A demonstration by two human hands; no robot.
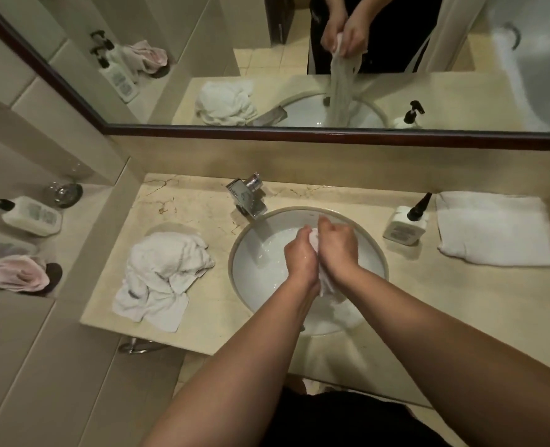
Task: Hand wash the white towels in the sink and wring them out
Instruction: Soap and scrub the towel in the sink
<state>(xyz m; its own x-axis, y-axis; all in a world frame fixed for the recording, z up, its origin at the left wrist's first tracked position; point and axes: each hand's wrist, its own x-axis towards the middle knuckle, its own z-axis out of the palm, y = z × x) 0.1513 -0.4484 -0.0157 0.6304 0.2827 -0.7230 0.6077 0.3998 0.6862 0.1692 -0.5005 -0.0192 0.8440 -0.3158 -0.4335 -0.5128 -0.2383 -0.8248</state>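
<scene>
My two hands meet over the one round sink (369, 250): my left hand (301, 257) and my right hand (337, 248) both curl tight round a single wet white towel (327, 285), gripped between them with its tail hanging down into the basin. At about 9 o'clock from the sink a second towel, the crumpled towel (162, 272), lies heaped on the table (202, 330). At 2 o'clock a third, the folded towel (493, 232), lies flat, with one pump bottle (404, 225) just beside it. At 11 o'clock stands one chrome tap (247, 198). Further left, a side shelf (83, 214) carries two more pump bottles, a pink cloth (12, 273) and a glass (64, 190). Farthest, the mirror (267, 59).
</scene>
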